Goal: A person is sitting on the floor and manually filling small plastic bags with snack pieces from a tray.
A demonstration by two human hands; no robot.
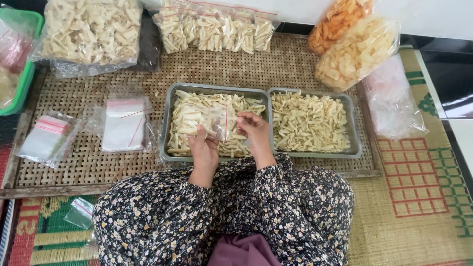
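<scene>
Fingers (245,119) of both my left hand (203,149) and right hand (256,132) pinch a small clear bag (217,120) of pale snack sticks, held just above the left metal tray (166,129). Beside it sits a second tray (353,129), both resting on a woven mat (276,66).

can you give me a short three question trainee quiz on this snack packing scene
1. True or false: both hands hold the small clear zip bag over the left rectangular metal tray.
2. How many metal trays of pale snack sticks sit on the woven bamboo mat?
3. Which hand is nearer the right metal tray: A left hand, B right hand?

Key: 1 true; 2 two; 3 B.
</scene>
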